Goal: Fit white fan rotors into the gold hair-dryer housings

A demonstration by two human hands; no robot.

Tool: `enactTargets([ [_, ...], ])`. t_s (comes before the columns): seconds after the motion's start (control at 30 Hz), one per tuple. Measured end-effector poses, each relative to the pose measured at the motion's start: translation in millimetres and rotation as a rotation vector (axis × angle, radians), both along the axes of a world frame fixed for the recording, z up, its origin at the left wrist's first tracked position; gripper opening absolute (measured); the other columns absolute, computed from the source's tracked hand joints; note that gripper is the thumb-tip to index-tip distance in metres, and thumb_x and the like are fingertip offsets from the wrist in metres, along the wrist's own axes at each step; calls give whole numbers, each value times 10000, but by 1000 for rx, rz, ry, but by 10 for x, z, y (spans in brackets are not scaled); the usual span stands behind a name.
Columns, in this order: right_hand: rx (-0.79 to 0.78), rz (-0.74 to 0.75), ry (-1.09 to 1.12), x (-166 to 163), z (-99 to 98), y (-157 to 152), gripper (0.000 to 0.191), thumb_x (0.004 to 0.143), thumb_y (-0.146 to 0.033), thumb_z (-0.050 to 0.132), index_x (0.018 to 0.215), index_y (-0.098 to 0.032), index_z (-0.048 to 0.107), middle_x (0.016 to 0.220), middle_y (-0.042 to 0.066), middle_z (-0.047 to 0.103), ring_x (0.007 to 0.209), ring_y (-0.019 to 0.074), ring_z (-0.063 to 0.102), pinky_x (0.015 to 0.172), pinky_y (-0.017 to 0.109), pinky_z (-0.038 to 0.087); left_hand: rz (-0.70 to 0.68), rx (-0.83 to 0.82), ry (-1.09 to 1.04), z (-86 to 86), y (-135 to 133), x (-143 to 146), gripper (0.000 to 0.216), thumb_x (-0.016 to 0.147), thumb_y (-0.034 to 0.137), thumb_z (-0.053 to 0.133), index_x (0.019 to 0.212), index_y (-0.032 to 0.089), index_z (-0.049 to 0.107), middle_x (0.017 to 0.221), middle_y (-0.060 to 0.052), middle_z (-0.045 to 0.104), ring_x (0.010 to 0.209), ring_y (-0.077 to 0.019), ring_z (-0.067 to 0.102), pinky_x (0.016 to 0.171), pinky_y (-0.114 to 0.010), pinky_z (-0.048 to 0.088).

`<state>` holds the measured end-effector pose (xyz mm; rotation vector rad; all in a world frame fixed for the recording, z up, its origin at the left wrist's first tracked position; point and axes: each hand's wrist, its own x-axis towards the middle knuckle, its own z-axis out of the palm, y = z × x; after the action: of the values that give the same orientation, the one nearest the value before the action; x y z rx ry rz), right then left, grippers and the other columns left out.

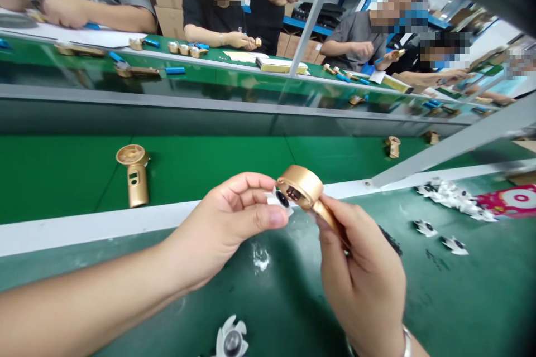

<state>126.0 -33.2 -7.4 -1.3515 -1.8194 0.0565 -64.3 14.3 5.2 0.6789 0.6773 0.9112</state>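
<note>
My left hand (243, 206) pinches a small white fan blade (281, 198) with a dark hub between thumb and fingers. Wrapped round the handle of a gold handheld fan housing (302, 183) is my right hand (362, 268). The round head of the housing faces the blade, with dark and coppery parts inside it. Blade and housing are very close together; I cannot tell whether they touch. Below my hands, another white fan blade (233, 338) lies on the green tabletop (176, 295).
A gold fan housing (137, 175) lies on the green conveyor belt (54, 173) ahead. More white fan blades (454, 198) are piled at the right beside a pink printed item (513, 201). A slanted metal post (452, 142) crosses the right side. Several people sit across the line.
</note>
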Motion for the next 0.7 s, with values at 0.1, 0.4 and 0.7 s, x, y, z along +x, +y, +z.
enactTargets([
  [0.1, 111, 2, -117, -17, 6, -10, 403, 908, -32, 534, 1279, -174, 607, 1050, 76, 680, 946, 180, 641, 830, 294, 522, 0, -20, -8, -14, 2, 1, 298, 740, 167, 861, 973, 196, 676, 856, 34, 728, 769, -54, 657, 752, -156, 494],
  [0.4, 151, -25, -191, -13, 14, -41, 460, 879, -7, 564, 1302, -181, 615, 1055, 77, 686, 911, 193, 647, 818, 318, 514, -6, -9, 2, -19, 3, 5, 296, 704, 156, 874, 911, 165, 663, 749, 41, 681, 707, -69, 630, 693, -169, 485],
  [0.7, 108, -5, -177, 2, 24, -17, 422, 897, -24, 542, 1281, -180, 623, 1051, 71, 681, 906, 172, 643, 806, 294, 518, -14, -5, 43, -38, 15, -1, 277, 695, 187, 882, 858, 158, 661, 744, 31, 708, 701, -83, 651, 716, -197, 493],
])
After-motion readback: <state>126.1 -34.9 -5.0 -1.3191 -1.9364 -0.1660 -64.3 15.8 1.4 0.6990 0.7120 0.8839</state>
